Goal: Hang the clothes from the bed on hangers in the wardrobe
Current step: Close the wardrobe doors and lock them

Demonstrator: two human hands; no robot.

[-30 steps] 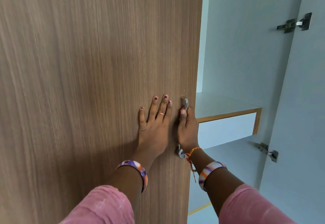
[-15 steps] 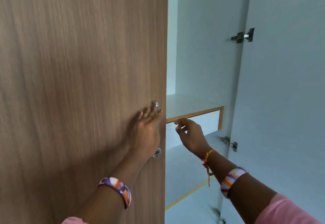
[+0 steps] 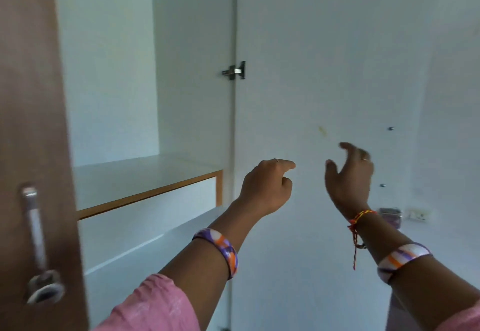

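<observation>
Two empty hands, left (image 3: 265, 188) loosely curled, right (image 3: 349, 172) spread, before blurred wardrobe (image 3: 145, 175); sleeves cut off.

My one camera sits on my head and faces forward and slightly down into the open wardrobe (image 3: 155, 71); it stands close, the wooden door (image 3: 33, 97) crowding the left edge; my left hand (image 3: 265, 188) and right hand (image 3: 349, 175) reach mid-frame.

Both hands off door (image 3: 33, 123) (freed)
</observation>
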